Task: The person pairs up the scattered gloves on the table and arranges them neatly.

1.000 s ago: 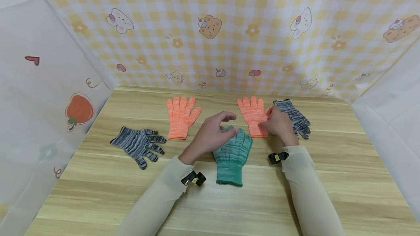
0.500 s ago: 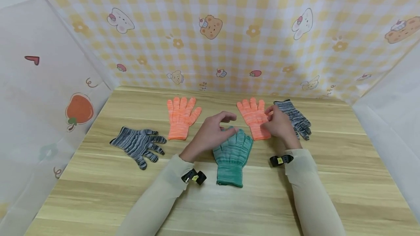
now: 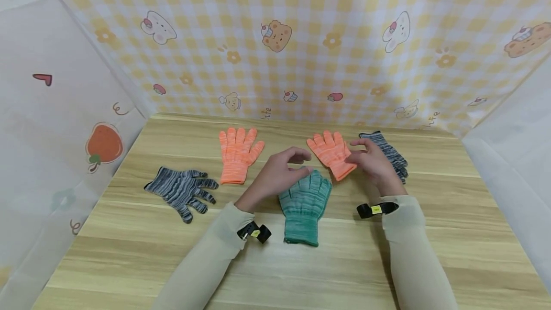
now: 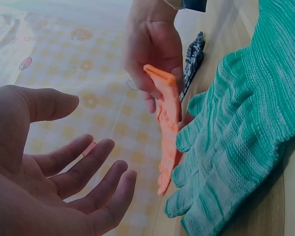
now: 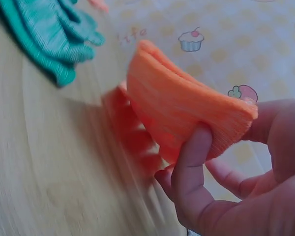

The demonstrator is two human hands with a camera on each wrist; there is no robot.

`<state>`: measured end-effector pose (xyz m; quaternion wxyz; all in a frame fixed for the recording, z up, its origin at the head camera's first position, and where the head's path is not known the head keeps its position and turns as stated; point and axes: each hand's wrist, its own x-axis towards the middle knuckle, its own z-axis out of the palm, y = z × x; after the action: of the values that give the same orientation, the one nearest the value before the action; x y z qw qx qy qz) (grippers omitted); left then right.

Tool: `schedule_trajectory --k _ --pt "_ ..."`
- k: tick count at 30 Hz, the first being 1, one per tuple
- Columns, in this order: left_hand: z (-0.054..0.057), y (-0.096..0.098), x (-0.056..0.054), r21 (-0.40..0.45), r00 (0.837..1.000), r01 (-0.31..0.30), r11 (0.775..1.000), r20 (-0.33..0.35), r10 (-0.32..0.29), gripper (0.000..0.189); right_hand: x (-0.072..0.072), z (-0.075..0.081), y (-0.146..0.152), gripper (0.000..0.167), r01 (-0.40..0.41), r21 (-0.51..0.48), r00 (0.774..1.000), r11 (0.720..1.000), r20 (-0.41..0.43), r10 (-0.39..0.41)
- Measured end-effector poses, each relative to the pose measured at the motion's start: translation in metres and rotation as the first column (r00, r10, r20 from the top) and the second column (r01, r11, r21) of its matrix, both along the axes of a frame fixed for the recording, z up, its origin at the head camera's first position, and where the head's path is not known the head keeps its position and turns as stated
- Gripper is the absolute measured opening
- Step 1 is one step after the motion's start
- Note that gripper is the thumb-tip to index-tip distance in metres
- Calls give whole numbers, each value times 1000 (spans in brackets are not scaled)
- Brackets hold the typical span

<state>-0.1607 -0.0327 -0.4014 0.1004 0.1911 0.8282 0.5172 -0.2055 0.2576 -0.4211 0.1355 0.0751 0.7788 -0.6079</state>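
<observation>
My right hand (image 3: 375, 165) pinches the cuff of an orange knit glove (image 3: 330, 151) right of centre. In the right wrist view the raised cuff (image 5: 187, 105) sits between thumb and fingers, while the glove's finger end hangs lower, near the tabletop. My left hand (image 3: 277, 175) hovers over the upper left of the green gloves (image 3: 302, 214), its fingers loosely bent around nothing. The green gloves lie flat, cuffs toward me, seemingly stacked; part of them is hidden under my left hand. A second orange glove (image 3: 235, 157) lies flat behind my left hand.
A grey-black mottled glove (image 3: 181, 189) lies at the left of the wooden table (image 3: 275, 281). Another mottled glove (image 3: 391, 153) lies at the right, partly behind my right hand. A checked curtain (image 3: 310, 61) hangs along the table's back edge.
The orange glove's cuff has come up off the table and swung right, so the glove now tilts. My right hand has shifted slightly right with it; the left hand stays put.
</observation>
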Motion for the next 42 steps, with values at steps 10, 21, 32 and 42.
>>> schedule_trajectory --k 10,21,32,42 --pt "1 4 0 15 999 34 999 28 -34 37 3 6 -5 55 76 -363 996 929 68 -55" --pt "1 5 0 -33 991 45 998 126 -40 45 18 21 -17 50 13 -488 1000 873 27 0" --pt "0 14 -2 382 897 -55 922 425 -122 42 35 34 -33 54 -90 -467 995 880 2 102" --pt "0 14 -3 528 870 -102 843 459 -182 60 44 37 -39 59 -140 -437 990 889 -34 140"
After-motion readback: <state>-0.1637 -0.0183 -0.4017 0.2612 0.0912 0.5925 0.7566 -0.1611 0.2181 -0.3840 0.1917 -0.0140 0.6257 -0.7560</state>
